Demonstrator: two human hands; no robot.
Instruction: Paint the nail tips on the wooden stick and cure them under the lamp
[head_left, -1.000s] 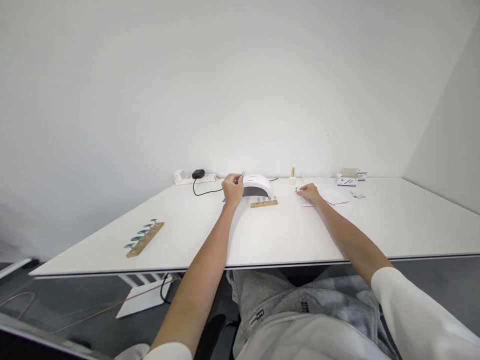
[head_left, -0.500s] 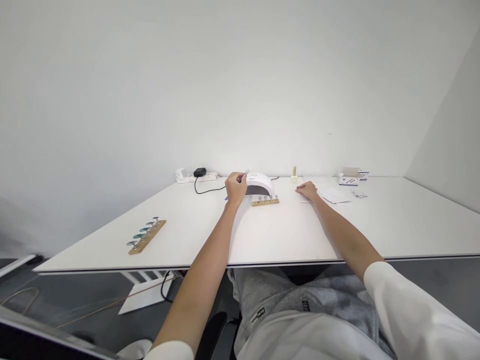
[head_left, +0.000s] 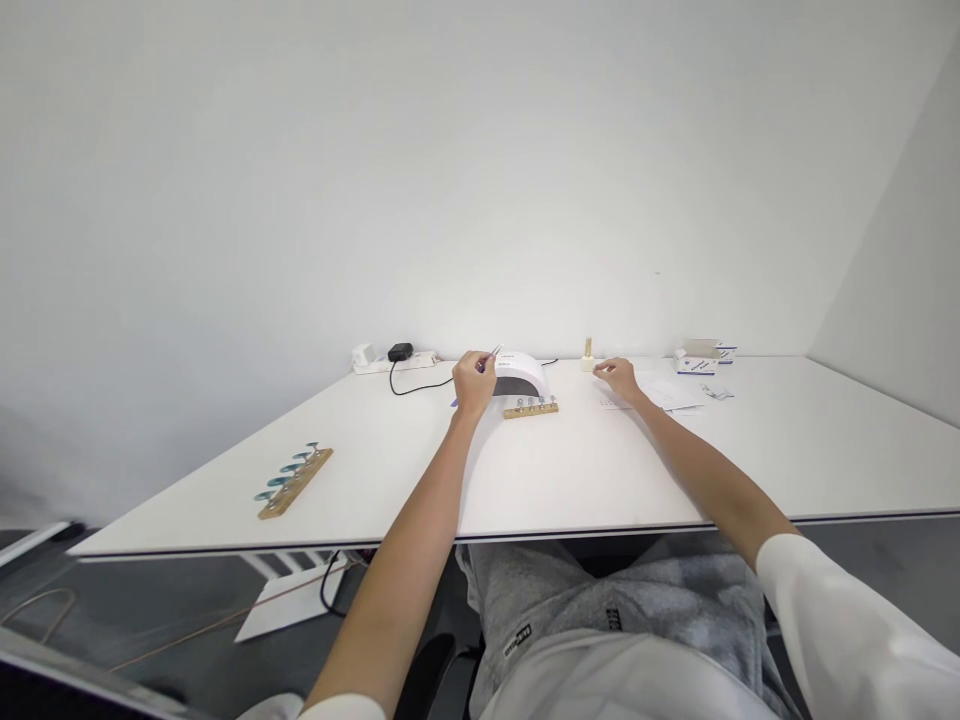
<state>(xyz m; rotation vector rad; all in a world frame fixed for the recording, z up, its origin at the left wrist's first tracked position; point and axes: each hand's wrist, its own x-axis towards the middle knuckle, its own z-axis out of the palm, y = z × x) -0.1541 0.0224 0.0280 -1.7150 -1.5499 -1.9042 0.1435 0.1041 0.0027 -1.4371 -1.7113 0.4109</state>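
The tweezers (head_left: 492, 354) are up at the far middle of the desk (head_left: 570, 470), in the left hand (head_left: 472, 382), in front of the left end of a white arched lamp (head_left: 525, 368). Only their pale tips and a bit of purple show; the rest is hidden inside the fist, and whether the tips pinch anything is too small to tell. The left hand is curled around them, back toward the camera, with the arm stretched nearly straight from the near edge.

The right hand (head_left: 619, 376) reaches just as far out, thumb and fingertips drawn together and pointing left. Whether something tiny sits between them, I cannot tell. Its fingertips appear close beside a small bottle (head_left: 587, 364) with a gold cap; touching or apart is unclear. The hand and wrist cover part of some white papers (head_left: 679, 393), whose print is washed out.

The left hand blocks the lamp's left side, and a purple-blue sliver (head_left: 454, 403) peeks out by the wrist, mostly hidden. Just before the lamp lies a short wooden bar (head_left: 531, 411) with four little stands. A second bar (head_left: 296, 485), bearing teal tips, lies slantwise well apart on the left. An opened box (head_left: 696, 362) sits far right; a black adapter (head_left: 400, 352) rests at a power strip (head_left: 417, 363) by the wall.
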